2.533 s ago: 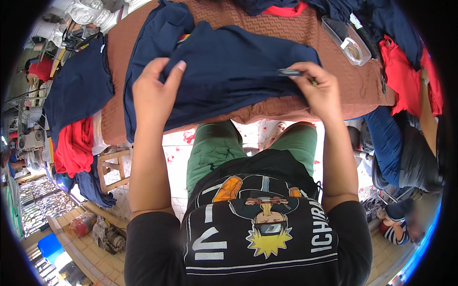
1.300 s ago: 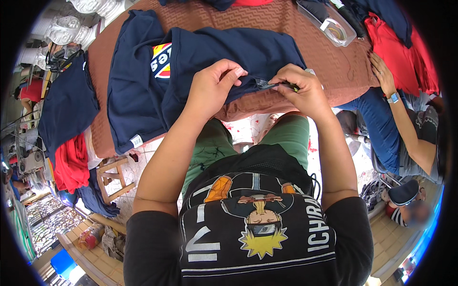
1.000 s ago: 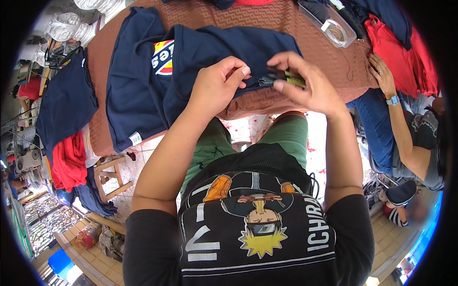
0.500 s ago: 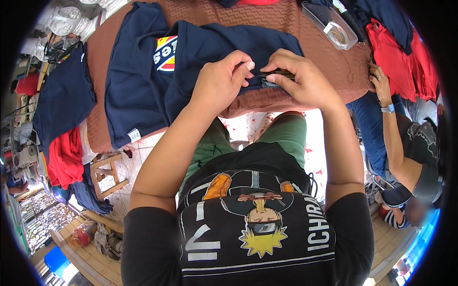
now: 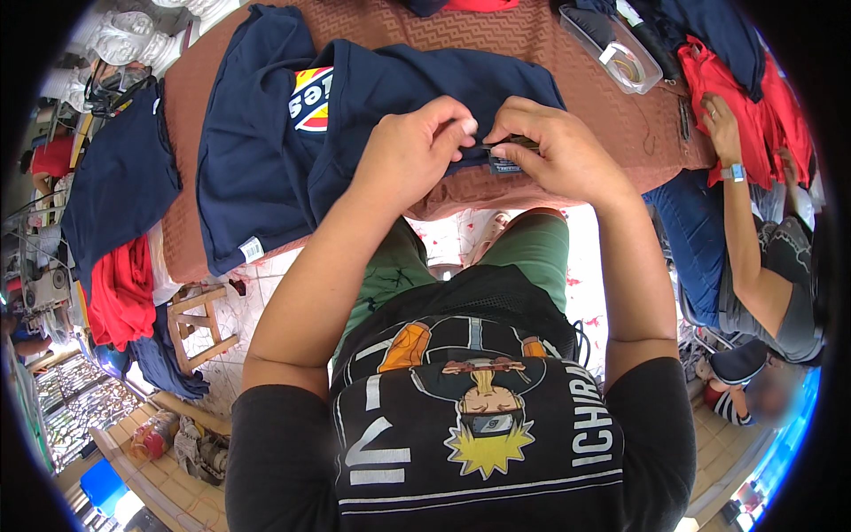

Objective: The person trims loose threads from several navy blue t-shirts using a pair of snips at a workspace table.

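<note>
A navy garment (image 5: pixel 390 80) with a colourful printed patch (image 5: pixel 312 99) lies spread in front of me. Over its near edge, my left hand (image 5: pixel 421 142) is closed in a pinch; whatever sits between the fingertips is too small to make out. Close beside it, my right hand (image 5: pixel 558 146) grips a small metal tool (image 5: pixel 525 142) that looks like thread snips, mostly hidden by the fingers. Its dark tip points toward my left fingertips. Just under the right thumb shows a dark label (image 5: pixel 503 166) at the garment's edge.
A brown patterned cloth (image 5: pixel 612 133) covers the table. At far right stands a clear plastic box (image 5: pixel 612 49) of small items. A co-worker's hand (image 5: pixel 722 124) touches red garments (image 5: pixel 736 115). Navy (image 5: pixel 120 177) and red clothes (image 5: pixel 122 293) hang at left beside a wooden stool (image 5: pixel 202 328).
My right hand has shifted slightly, and more of the dark label shows under it. The co-worker's hand has moved from the table edge up onto the red garments.
</note>
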### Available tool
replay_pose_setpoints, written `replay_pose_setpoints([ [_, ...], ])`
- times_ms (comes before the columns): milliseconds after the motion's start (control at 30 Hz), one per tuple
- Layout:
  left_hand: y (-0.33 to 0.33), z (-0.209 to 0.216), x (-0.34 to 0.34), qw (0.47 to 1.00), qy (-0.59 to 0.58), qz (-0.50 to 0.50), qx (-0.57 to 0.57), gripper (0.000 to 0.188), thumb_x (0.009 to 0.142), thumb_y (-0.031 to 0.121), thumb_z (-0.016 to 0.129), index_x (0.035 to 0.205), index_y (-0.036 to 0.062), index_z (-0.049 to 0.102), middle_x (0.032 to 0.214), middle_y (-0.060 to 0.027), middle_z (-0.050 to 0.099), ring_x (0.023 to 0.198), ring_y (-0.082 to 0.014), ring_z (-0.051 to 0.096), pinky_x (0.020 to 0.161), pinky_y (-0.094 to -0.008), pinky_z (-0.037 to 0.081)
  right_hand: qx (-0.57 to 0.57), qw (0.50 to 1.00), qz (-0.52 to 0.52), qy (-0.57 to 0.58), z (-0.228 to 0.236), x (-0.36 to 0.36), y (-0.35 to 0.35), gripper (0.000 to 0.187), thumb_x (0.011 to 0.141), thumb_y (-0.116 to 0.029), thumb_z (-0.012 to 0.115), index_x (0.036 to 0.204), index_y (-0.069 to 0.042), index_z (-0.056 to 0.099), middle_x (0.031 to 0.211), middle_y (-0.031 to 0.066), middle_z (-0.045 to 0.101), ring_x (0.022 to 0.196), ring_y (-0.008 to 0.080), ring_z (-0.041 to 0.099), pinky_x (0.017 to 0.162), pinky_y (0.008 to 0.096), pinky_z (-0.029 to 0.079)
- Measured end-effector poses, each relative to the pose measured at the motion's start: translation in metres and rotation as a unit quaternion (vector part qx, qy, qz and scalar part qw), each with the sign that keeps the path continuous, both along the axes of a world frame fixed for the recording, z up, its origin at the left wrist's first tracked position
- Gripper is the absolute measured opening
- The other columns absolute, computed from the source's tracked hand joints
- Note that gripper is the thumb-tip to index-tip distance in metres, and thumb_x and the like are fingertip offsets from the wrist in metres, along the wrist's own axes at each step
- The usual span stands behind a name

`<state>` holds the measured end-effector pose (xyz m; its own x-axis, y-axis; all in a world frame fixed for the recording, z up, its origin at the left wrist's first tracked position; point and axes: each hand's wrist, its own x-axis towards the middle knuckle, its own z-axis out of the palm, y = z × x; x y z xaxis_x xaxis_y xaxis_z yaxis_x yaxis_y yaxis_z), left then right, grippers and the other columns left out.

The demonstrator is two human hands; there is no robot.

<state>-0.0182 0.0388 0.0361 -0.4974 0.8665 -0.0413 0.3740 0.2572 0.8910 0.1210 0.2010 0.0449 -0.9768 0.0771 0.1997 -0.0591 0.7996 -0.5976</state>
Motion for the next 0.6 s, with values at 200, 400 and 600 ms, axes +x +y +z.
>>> replay_pose_setpoints([
  [200,-0.074,0.12,-0.024,0.939,0.123,-0.309,0.09,0.061,0.096,0.052,0.042,0.087,0.0025,0.075,0.109,-0.0162,0.063,0.075,-0.0172,0.05,0.069,-0.029,0.041,-0.038,0.996,-0.055,0.056,0.023,0.017,0.006,0.025,0.077,-0.014,0.074,0.097,-0.004,0.064,0.093,0.0115,0.061,0.085,0.0287,0.063,0.074,0.0374,0.049],
  [400,-0.1,0.089,-0.045,0.989,0.149,0.014,0.003,0.025,0.097,0.018,0.056,0.087,-0.0017,0.066,0.107,-0.0096,0.064,0.099,-0.0164,0.057,0.089,-0.0293,0.043,0.049,0.995,-0.069,0.05,-0.002,0.001,-0.018,0.033,0.071,-0.011,0.079,0.101,-0.004,0.067,0.09,0.0099,0.059,0.079,0.0256,0.062,0.07,0.0339,0.049],
  [600,-0.099,0.034,-0.04,0.961,0.275,0.037,0.014,0.029,0.085,0.016,0.07,0.11,0.0035,0.062,0.105,-0.0162,0.067,0.1,-0.03,0.064,0.089,-0.0358,0.048,-0.004,0.992,-0.124,0.038,-0.001,0.006,-0.009,0.019,0.075,-0.013,0.076,0.089,-0.004,0.067,0.084,0.0085,0.061,0.077,0.0275,0.063,0.068,0.0358,0.049],
])
